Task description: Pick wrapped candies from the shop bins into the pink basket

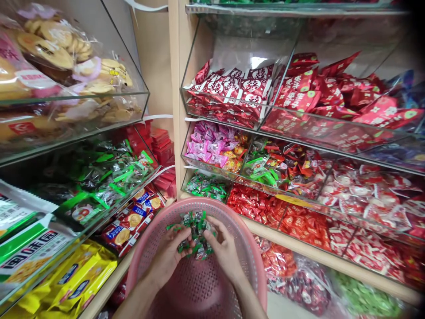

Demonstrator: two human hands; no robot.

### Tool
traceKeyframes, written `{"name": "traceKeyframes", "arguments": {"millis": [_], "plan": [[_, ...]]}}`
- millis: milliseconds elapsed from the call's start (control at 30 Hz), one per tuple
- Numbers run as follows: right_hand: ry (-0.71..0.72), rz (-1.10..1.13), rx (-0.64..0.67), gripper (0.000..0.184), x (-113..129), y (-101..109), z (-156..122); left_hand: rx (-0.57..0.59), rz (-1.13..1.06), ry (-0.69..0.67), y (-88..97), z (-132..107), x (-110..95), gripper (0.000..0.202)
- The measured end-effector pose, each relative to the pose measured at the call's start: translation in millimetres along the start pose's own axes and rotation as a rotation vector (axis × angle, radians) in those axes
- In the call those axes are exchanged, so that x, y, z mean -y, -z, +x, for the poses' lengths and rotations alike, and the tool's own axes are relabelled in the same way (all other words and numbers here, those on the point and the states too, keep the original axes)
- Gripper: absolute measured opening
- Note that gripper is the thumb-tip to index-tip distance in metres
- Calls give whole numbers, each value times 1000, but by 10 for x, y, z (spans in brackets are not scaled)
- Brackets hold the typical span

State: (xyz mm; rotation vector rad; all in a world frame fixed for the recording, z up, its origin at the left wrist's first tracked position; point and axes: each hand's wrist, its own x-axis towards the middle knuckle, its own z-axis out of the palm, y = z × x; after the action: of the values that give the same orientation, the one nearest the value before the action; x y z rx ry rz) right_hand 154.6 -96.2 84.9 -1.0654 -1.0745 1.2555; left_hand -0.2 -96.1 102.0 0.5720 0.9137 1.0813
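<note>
Between my two hands is a clump of small green-and-dark wrapped candies (199, 237), held above the inside of a pink perforated plastic basket (255, 266). My left hand (175, 246) curls its fingers around the left side of the clump, thumb on top. From the right, my right hand (221, 243) cups the same candies with thumb and fingers bent round them. The basket's bottom shows through below, partly hidden by my forearms. Just behind the rim, a shelf bin holds similar green wrapped candies (206, 186).
Clear-fronted bins rise on both sides. To the right are red printed packets (235, 86), pink candies (207, 144) and red candies (252, 204). Yellow packs (75, 277) and green-trimmed packets (109, 177) fill the left shelves. Bagged candies (308, 283) lie beneath the right shelf.
</note>
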Motion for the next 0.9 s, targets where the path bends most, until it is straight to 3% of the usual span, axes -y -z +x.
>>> {"name": "traceKeyframes", "arguments": {"millis": [100,233,300,400,467,533,633,900], "plan": [[193,-294,43,45,51,9,-74,-29,36,-36,-38,4,17,28],[234,-322,102,49,138,-7,-138,-79,120,-128,-117,27,27,35],[213,-252,61,50,163,-29,-156,-106,120,-146,-138,34,29,37],[146,-98,-100,55,132,-52,-164,-142,93,-173,-146,44,35,37],[56,-33,-143,35,72,-48,-158,-153,94,-205,-146,57,42,36],[-45,2,-103,20,11,-32,-147,-172,112,-241,-146,74,49,35],[-125,46,-54,29,-25,-4,-144,-209,147,-287,-147,96,55,34],[-132,28,-8,28,65,20,-191,-215,30,-276,-161,117,79,35]]}}
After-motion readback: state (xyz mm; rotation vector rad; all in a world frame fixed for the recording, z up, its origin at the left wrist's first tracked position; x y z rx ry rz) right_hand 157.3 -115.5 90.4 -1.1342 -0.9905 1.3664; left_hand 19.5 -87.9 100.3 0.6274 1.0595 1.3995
